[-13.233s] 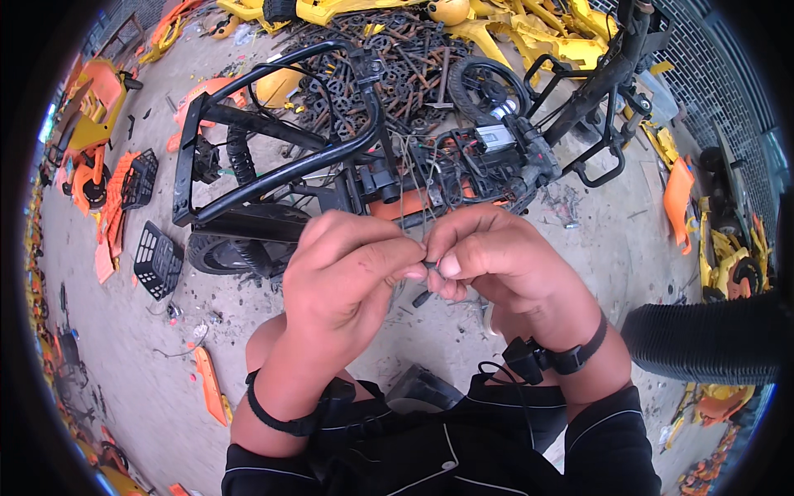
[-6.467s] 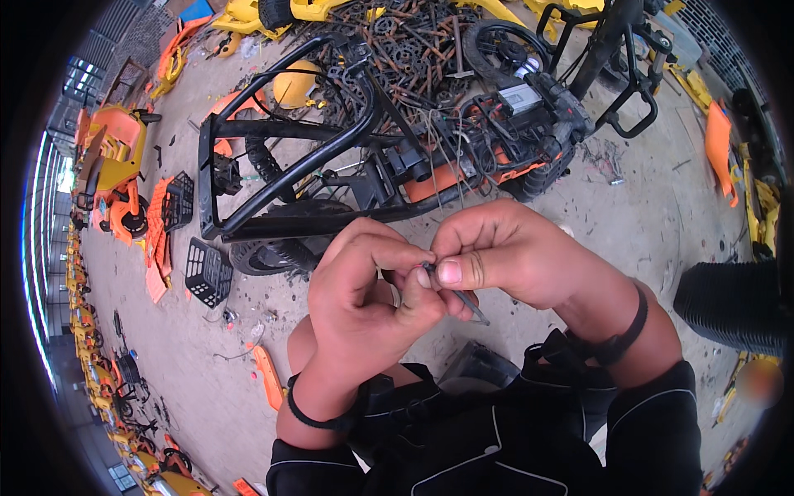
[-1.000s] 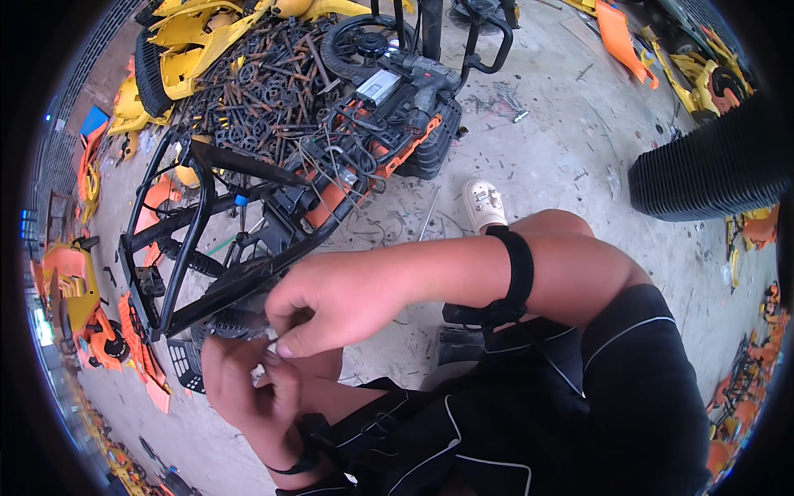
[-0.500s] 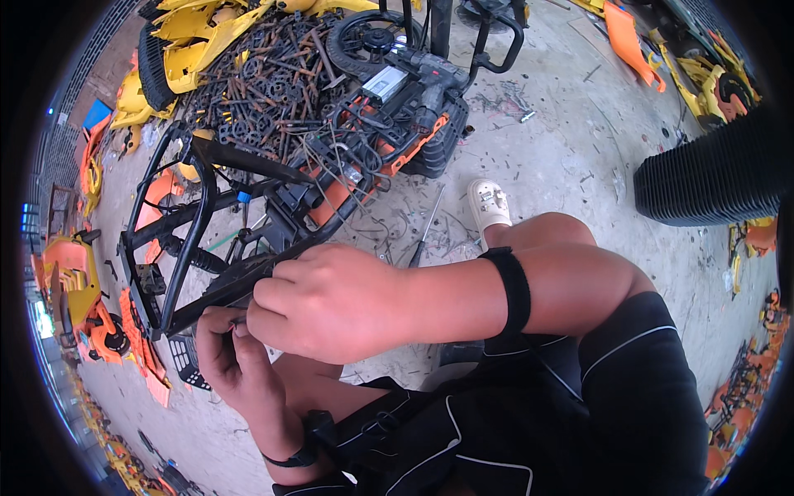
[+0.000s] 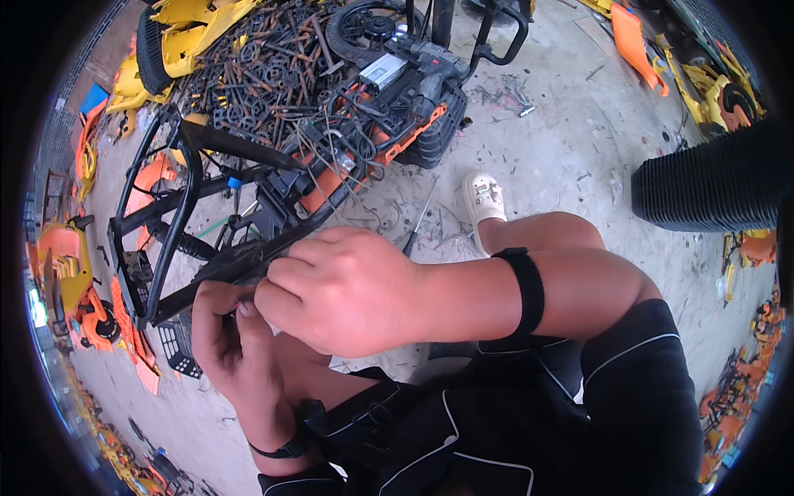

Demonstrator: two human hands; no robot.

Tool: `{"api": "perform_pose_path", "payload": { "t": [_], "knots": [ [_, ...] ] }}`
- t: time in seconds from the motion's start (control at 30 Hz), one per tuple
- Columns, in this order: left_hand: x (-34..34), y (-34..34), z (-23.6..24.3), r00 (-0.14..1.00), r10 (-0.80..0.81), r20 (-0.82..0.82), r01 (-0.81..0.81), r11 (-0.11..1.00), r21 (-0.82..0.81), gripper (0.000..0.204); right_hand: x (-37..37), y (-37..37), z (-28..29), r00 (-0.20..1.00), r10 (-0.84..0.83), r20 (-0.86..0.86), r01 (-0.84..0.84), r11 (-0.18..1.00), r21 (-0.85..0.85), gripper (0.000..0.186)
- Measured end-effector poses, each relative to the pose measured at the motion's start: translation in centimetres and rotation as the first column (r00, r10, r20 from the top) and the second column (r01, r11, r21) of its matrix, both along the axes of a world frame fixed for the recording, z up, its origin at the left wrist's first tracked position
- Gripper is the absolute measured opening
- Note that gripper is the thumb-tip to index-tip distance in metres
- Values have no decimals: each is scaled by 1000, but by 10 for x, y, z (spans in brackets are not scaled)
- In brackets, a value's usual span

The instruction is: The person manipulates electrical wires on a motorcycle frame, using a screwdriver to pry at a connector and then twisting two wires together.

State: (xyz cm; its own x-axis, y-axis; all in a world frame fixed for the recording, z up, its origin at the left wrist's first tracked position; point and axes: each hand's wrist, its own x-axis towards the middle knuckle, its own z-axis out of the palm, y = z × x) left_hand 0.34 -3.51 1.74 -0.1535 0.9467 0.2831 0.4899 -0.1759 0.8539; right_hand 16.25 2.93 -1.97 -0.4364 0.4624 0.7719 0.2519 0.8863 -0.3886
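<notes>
My left hand (image 5: 240, 351) is closed, thumb and forefinger pinched on something small that I cannot make out. Right against it, my right hand (image 5: 339, 289) is closed too, its curled fingers meeting the left fingertips; whatever they grip is hidden behind the knuckles. Just beyond both hands lies a stripped black tubular scooter frame (image 5: 186, 207), with loose cables (image 5: 335, 145) and an orange panel (image 5: 324, 192) along its middle. A black power drill (image 5: 434, 74) rests on the frame's far part, beside a silver box (image 5: 383, 72).
Behind the frame is a heap of rusty metal parts (image 5: 265, 83) and yellow body panels (image 5: 186, 50). A screwdriver (image 5: 422, 215) lies on the floor near my shoe (image 5: 482, 201). At the right leans a stack of ribbed black containers (image 5: 703, 186). Orange panels (image 5: 635, 45) lie farther off.
The view has shifted slightly, so the frame appears a little farther left. Both hands stay pressed together in much the same pose.
</notes>
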Motion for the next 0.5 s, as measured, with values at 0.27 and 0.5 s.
{"api": "perform_pose_path", "payload": {
  "t": [0.27, 0.5],
  "knots": [
    [-27, 2, 10, 885, -466, -13, 433, 832, -347, 15, 0, -53, -20, 983, 14, 184, -2, 998, -64, 13],
    [-25, -4, 3, 894, -440, 81, 446, 857, -258, 17, 7, -57, -12, 979, 41, 201, -35, 999, -34, 13]
  ]
}}
